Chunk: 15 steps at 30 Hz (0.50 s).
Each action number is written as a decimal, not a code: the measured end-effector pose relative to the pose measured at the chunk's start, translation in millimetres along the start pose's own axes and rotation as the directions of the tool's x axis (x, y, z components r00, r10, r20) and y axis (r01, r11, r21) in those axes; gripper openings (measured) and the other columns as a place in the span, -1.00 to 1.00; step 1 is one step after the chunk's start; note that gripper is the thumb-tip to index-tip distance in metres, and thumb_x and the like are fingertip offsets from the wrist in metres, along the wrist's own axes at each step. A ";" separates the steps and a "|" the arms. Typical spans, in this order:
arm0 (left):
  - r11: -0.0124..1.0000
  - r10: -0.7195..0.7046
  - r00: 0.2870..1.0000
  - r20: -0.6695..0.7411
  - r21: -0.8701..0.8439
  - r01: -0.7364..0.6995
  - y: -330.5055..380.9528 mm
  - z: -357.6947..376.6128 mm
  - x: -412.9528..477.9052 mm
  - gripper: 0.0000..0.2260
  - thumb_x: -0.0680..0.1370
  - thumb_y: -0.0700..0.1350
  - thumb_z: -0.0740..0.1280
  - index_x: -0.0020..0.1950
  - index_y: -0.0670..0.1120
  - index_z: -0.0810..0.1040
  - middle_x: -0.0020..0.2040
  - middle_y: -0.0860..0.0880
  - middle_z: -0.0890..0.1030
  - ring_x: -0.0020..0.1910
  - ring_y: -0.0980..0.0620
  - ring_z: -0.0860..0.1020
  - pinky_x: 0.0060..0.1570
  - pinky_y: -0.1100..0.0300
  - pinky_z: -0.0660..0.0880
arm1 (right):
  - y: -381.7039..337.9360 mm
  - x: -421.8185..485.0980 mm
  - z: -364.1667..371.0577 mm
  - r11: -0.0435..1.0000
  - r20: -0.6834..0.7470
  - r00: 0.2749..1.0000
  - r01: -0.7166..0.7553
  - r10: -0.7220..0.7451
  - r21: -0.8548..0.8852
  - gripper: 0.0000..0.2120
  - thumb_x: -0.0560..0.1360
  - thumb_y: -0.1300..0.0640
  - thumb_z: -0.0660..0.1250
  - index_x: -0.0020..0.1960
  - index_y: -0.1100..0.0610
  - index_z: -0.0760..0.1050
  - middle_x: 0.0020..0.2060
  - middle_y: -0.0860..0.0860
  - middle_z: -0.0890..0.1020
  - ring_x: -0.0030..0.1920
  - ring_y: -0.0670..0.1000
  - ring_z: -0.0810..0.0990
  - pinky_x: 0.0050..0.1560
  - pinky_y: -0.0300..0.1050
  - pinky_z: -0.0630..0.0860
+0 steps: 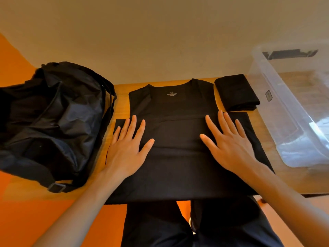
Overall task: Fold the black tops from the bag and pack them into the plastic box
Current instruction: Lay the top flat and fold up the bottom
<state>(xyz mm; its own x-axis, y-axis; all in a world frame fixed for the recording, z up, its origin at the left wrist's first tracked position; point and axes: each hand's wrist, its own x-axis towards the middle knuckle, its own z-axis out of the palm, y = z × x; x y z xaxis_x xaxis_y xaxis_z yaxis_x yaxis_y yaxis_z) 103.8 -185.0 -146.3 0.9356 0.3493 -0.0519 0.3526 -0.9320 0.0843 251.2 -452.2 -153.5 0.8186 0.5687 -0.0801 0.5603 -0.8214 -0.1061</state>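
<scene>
Top (178, 148) is lying flat on the table (121, 90), neck pointing away from the person. Left hand (126, 148) and right hand (229, 145) are pressing on it, fingers straight and spread, gripping nothing. Folded top (236, 93) is sitting just beside its right shoulder, outside the box (293, 111). Box is standing open at right, contents unclear through its walls. Bag (53, 122) is slumping at left, insides hidden.
</scene>
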 end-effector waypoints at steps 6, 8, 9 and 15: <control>0.999 0.008 0.986 -0.169 -0.031 -0.013 -20.0 -15.3 24.8 -0.52 0.72 0.07 0.10 0.61 -0.09 0.29 0.57 -0.14 0.33 0.56 -0.16 0.27 0.54 -0.14 0.19 | 28.3 18.0 -27.8 0.994 -0.288 0.956 -0.027 0.056 0.104 -0.55 0.69 -0.04 0.11 0.53 0.11 0.35 0.41 0.16 0.50 0.48 0.22 0.38 0.48 0.19 0.28; 0.999 0.050 0.980 -0.191 0.028 -0.046 -30.8 -15.2 33.8 -0.60 0.70 -0.08 0.19 0.52 -0.18 0.42 0.45 -0.18 0.48 0.41 -0.24 0.43 0.45 -0.20 0.32 | 34.3 22.4 -31.6 0.994 -0.308 0.949 -0.041 0.070 0.100 -0.65 0.68 0.04 0.17 0.38 0.17 0.49 0.27 0.17 0.59 0.31 0.23 0.51 0.32 0.19 0.43; 0.998 0.063 0.980 -0.190 0.040 -0.057 -33.8 -15.1 36.4 -0.63 0.67 -0.15 0.23 0.47 -0.21 0.47 0.38 -0.20 0.53 0.31 -0.27 0.49 0.36 -0.24 0.39 | 35.6 22.3 -30.3 0.994 -0.316 0.946 -0.044 0.072 0.095 -0.68 0.67 0.06 0.19 0.31 0.18 0.53 0.22 0.16 0.60 0.24 0.23 0.54 0.25 0.18 0.46; 0.985 0.068 0.983 -0.172 0.166 -0.039 -37.6 -17.4 38.4 -0.70 0.48 -0.36 0.42 0.22 -0.30 0.61 0.05 -0.27 0.57 -0.08 -0.35 0.52 -0.10 -0.23 0.50 | 45.1 19.8 -20.8 0.950 -0.301 0.905 -0.257 0.300 0.175 -0.65 0.65 0.12 0.27 0.40 0.23 0.41 0.24 0.27 0.54 0.20 0.29 0.49 0.15 0.20 0.50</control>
<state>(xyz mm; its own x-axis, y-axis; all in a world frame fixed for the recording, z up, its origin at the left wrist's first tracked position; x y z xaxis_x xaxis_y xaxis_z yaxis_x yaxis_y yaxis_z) 126.8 -134.8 -134.1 0.9466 0.2965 0.1263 0.3077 -0.9481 -0.0798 295.2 -478.9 -139.3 0.9470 0.2556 0.1944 0.3003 -0.9194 -0.2539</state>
